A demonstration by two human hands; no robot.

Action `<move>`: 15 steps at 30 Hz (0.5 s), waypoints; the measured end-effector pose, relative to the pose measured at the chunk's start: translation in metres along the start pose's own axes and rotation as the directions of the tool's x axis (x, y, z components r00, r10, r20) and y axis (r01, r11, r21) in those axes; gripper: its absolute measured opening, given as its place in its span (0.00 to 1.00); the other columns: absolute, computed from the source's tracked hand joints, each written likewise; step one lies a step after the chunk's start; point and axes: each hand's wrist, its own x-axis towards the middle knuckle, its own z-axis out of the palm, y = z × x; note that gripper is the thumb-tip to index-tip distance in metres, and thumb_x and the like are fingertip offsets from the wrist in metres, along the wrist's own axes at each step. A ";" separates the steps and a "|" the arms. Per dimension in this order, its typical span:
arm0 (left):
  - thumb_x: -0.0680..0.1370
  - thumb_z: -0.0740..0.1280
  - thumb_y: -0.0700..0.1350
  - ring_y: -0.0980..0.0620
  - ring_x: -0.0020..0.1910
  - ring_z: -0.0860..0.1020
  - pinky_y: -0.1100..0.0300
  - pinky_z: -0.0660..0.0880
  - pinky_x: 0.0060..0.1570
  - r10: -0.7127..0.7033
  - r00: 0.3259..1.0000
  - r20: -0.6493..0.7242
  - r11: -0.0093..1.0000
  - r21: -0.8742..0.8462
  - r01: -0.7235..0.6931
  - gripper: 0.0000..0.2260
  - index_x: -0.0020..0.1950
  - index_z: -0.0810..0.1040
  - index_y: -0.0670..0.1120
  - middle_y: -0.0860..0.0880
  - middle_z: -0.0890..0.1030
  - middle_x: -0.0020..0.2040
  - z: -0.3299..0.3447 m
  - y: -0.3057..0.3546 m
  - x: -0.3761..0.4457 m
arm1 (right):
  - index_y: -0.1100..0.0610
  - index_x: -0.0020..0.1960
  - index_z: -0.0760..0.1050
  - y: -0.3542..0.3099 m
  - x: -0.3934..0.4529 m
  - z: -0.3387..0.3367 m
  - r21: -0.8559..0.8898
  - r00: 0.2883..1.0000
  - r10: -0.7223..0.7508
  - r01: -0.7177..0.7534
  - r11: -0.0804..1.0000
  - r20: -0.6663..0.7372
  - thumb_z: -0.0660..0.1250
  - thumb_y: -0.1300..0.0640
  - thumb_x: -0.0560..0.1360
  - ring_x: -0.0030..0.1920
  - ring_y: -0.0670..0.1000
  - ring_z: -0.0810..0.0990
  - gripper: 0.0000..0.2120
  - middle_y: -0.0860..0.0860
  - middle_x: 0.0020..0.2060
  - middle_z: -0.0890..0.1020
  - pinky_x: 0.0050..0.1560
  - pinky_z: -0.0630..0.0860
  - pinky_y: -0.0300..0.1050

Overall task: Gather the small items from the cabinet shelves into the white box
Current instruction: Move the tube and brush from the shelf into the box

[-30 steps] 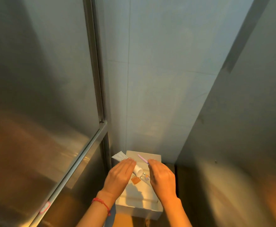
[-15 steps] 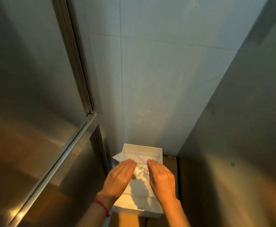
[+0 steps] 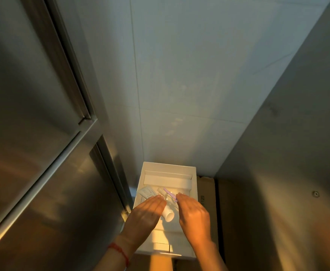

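The view has tipped further up since a second ago, more wall above and the box lower down, and inside it the white tube (image 3: 167, 213) has rolled round so its round end now faces us, where before it lay half under the left fingers. The orange scrap seen earlier is out of sight now.

Left to right, then. The steel cabinet door (image 3: 33, 133) fills the left side, shut as far as I can see, no shelf showing. Next, the left hand (image 3: 144, 216), a red string at the wrist, flat, fingers straight and together, palm down over the left half of the white box (image 3: 193, 174). Whether it touches the contents I cannot tell. A folded paper packet (image 3: 146, 192) pokes out beyond its fingertips against the left wall. In the gap between the hands lies the tube, with a thin purple stick (image 3: 170, 194) slanting above it. Then the right hand (image 3: 194, 216), also flat and gripping nothing, over the right half. The hands are apart, tube between. A brown carton (image 3: 206, 194) stands just beside the box on the right.

My read: these pieces are in, and the hands are settling them; any other shelves cannot be seen from here.
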 end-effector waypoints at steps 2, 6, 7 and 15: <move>0.50 0.84 0.48 0.50 0.46 0.84 0.56 0.78 0.47 -0.002 1.000 0.004 1.000 0.001 0.002 0.39 0.56 0.71 0.44 0.46 0.85 0.46 0.007 0.000 -0.002 | 0.58 0.45 0.84 0.004 -0.002 0.008 0.005 1.000 0.020 -0.020 1.000 -0.001 0.84 0.65 0.47 0.39 0.47 0.85 0.27 0.50 0.40 0.85 0.40 0.79 0.39; 0.49 0.84 0.49 0.51 0.45 0.84 0.58 0.78 0.48 -0.006 1.000 0.025 1.000 -0.003 0.006 0.40 0.56 0.70 0.45 0.47 0.85 0.45 0.021 -0.002 -0.004 | 0.59 0.45 0.84 0.007 -0.007 0.023 0.024 0.997 0.073 -0.073 0.997 -0.018 0.84 0.65 0.47 0.39 0.47 0.85 0.26 0.50 0.40 0.85 0.38 0.79 0.38; 0.49 0.84 0.49 0.51 0.44 0.84 0.58 0.78 0.47 -0.004 1.000 0.022 1.000 -0.001 0.004 0.40 0.56 0.70 0.45 0.47 0.85 0.45 0.024 -0.003 -0.004 | 0.59 0.44 0.84 0.008 -0.008 0.026 0.024 0.996 0.081 -0.080 0.996 -0.021 0.84 0.65 0.47 0.38 0.47 0.85 0.26 0.50 0.40 0.85 0.37 0.79 0.38; 0.50 0.84 0.47 0.52 0.43 0.84 0.60 0.77 0.48 0.020 1.000 0.007 1.000 0.002 -0.020 0.37 0.54 0.73 0.45 0.47 0.85 0.43 0.055 -0.014 -0.005 | 0.57 0.44 0.84 0.015 -0.013 0.057 0.029 0.987 0.163 -0.163 0.986 0.012 0.84 0.65 0.50 0.33 0.46 0.83 0.23 0.48 0.37 0.85 0.30 0.77 0.36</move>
